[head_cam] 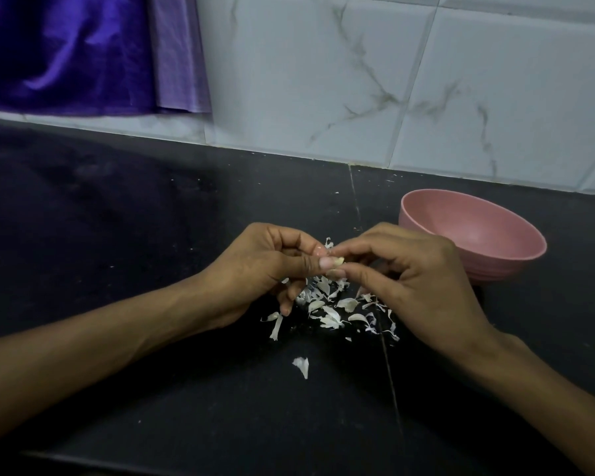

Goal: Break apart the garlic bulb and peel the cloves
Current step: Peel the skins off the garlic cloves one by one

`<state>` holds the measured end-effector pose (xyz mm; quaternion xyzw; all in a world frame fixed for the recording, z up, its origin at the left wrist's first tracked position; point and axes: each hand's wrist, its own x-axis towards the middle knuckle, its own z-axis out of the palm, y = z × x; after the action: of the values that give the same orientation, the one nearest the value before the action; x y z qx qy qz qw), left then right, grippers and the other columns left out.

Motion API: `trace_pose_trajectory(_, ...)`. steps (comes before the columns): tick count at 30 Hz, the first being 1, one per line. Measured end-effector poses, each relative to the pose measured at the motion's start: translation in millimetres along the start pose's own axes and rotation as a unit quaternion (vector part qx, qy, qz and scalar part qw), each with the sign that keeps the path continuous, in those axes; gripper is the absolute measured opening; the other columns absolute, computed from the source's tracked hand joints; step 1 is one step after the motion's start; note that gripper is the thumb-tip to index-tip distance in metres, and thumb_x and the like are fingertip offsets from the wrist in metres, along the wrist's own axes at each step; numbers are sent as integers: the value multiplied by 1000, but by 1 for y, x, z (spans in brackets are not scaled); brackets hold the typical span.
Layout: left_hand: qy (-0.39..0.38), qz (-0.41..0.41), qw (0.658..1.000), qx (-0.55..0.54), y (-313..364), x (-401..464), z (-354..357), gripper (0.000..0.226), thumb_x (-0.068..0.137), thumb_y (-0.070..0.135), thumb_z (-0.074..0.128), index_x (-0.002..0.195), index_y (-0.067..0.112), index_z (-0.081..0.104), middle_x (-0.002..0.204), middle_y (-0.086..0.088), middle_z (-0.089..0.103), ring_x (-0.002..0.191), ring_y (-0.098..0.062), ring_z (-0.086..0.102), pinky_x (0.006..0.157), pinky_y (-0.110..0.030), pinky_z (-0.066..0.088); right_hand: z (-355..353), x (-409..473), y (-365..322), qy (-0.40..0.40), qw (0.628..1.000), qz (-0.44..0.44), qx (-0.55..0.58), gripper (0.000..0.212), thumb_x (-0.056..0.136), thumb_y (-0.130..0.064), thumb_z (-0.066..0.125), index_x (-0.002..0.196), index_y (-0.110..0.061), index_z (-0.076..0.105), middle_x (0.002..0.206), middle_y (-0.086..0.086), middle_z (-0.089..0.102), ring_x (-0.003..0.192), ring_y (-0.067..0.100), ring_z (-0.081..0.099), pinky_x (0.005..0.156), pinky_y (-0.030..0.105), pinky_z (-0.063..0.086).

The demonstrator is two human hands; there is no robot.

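Left hand (268, 266): pinches garlic clove (337, 261), long axis pointing toward right hand (409, 269). Right hand: fingertips pinch the clove's near end, above the peel scraps (334, 310).

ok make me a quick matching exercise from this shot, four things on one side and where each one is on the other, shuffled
Things:
1. garlic clove
2. pink bowl
3. heap of peels
4. purple cloth

Places:
A. hanging at the upper left, against the wall
B. on the black counter, below the hands
C. pinched between the left hand and right hand
D. on the counter, to the right of the hands

Pairs: 1-C, 2-D, 3-B, 4-A
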<state>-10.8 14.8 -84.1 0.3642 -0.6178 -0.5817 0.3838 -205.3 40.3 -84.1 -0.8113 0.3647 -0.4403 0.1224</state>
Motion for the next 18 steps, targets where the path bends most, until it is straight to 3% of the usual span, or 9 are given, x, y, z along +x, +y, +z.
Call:
trace_pose_trajectory(3, -1, 10, 1000, 5, 1, -1, 1, 25, 70, 18, 73, 86, -2, 69, 83, -21, 71, 40, -9, 44, 38, -22, 42, 0, 0, -1, -1, 1000, 7, 25, 15, 83, -15, 77, 98, -13, 78, 86, -3, 70, 71, 16, 69, 57, 36, 57)
trace_pose_trajectory(7, 7, 16, 1000, 10, 2, -2, 0, 25, 69, 19, 73, 83, -1, 70, 82, -42, 58, 39, -9, 43, 38, -21, 42, 0, 1, -3, 6, 996, 36, 82, 16, 79, -19, 77, 94, -14, 78, 84, -1, 70, 69, 20, 69, 53, 35, 58)
trace_pose_trajectory(10, 2, 4, 1000, 9, 3, -2, 1, 18, 76, 15, 70, 83, -1, 69, 56, -18, 54, 40, -9, 42, 38, -21, 41, 0, 3, -5, 14, 991, 60, 116, 16, 76, -20, 77, 92, -17, 78, 83, -2, 71, 69, 23, 70, 54, 36, 59)
trace_pose_trajectory(13, -6, -10, 1000, -17, 4, -1, 2, 9, 88, 8, 61, 87, 0, 64, 51, 6, 57, 41, -6, 41, 38, -20, 39, -1, 4, -7, 22, 985, 81, 151, 15, 75, -16, 77, 90, -16, 78, 84, 2, 73, 70, 23, 70, 55, 33, 59)
trace_pose_trajectory(16, 2, -13, 999, -40, 4, 1, 1, 12, 91, 9, 57, 94, 0, 65, 58, 6, 66, 42, -5, 41, 38, -19, 40, -3, 5, -7, 35, 976, 112, 183, 17, 75, -18, 75, 90, -12, 75, 82, 5, 75, 68, 20, 70, 54, 28, 57)
trace_pose_trajectory(18, 20, -2, 999, -35, 4, 1, -2, 21, 86, 13, 61, 100, -1, 68, 77, -2, 75, 42, -6, 43, 40, -20, 41, -4, 6, -6, 48, 969, 137, 200, 16, 76, -14, 74, 91, -12, 74, 76, 6, 73, 64, 18, 67, 53, 27, 57)
